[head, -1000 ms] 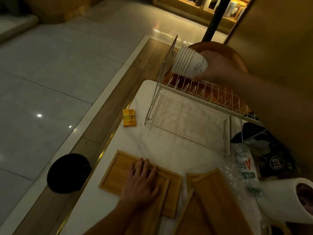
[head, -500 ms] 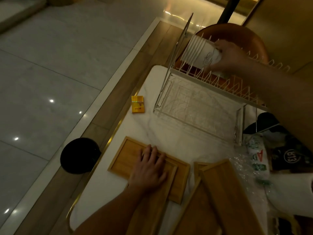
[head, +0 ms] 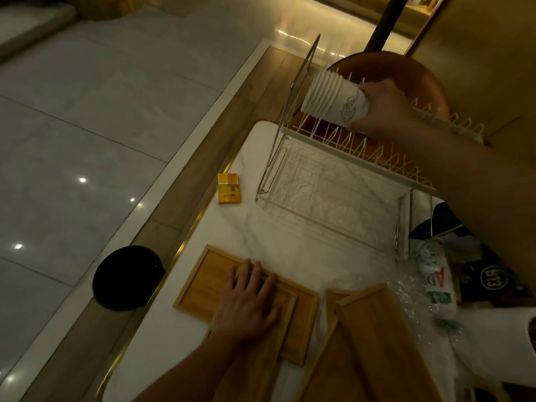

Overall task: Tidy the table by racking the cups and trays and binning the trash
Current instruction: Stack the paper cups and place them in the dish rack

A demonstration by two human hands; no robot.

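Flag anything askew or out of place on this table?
The wooden trays at the near edge lie overlapped at angles, not racked. Crumpled plastic wrap and dark packaging litter the right side. A small yellow box sits alone left of the wire rack. No spill or damage is visible.

Two bare hands and forearms, nothing worn.

The left hand and its forearm show no sleeve, watch, ring or glove; the arm is uncovered right down to the lower edge of the view. The right hand is likewise bare, and its forearm runs unclothed to the right edge. In the dim, warm light, finer details such as nails or marks cannot be made out.
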